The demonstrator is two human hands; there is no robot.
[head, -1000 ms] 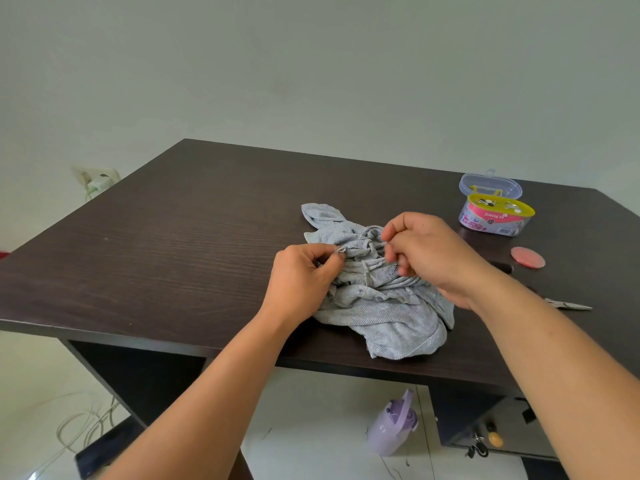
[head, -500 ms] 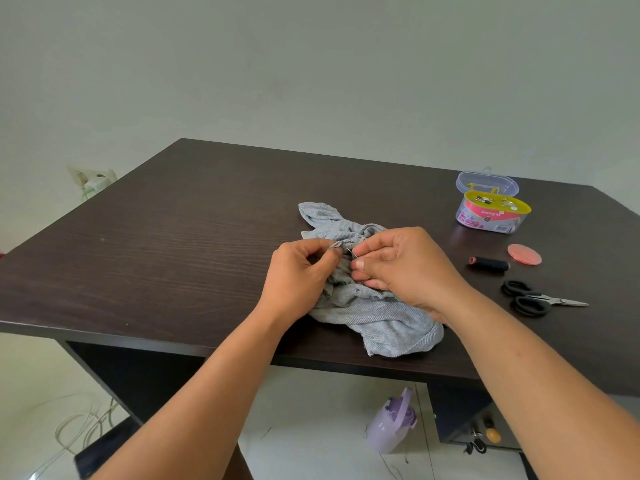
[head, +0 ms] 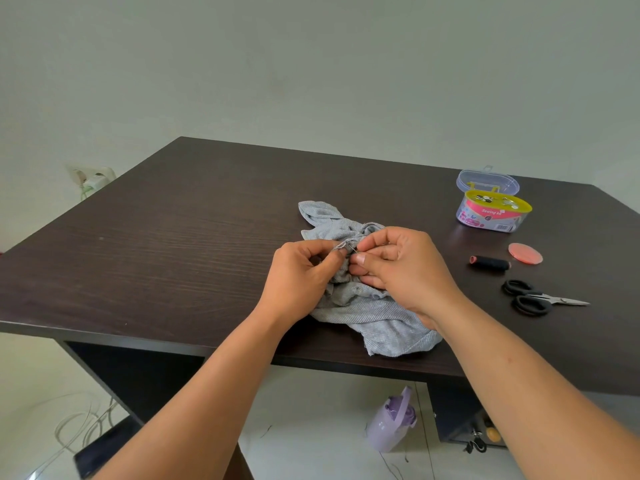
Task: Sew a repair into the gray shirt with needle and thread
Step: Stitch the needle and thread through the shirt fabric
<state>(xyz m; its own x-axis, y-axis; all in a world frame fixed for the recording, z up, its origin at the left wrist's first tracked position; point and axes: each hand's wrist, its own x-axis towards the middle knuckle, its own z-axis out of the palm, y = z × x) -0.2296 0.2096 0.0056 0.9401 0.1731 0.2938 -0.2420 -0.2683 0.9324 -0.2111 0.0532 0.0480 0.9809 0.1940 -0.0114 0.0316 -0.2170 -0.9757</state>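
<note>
The gray shirt (head: 374, 317) lies crumpled near the front edge of the dark table (head: 173, 244). My left hand (head: 301, 275) pinches a raised fold of the shirt between thumb and fingers. Right beside it, my right hand (head: 401, 268) pinches a thin needle (head: 353, 250) whose tip meets that fold. The thread itself is too fine to make out. Both hands sit close together over the shirt's upper part.
To the right on the table lie a black thread spool (head: 490, 263), black-handled scissors (head: 535, 299), a round pink disc (head: 525, 253) and an open sewing kit box (head: 493, 211). A purple bottle (head: 391, 424) stands on the floor below.
My right hand has come left from the shirt's middle to meet my left hand at the fold, uncovering the spool and scissors. My left hand kept its pinch on the fold.
</note>
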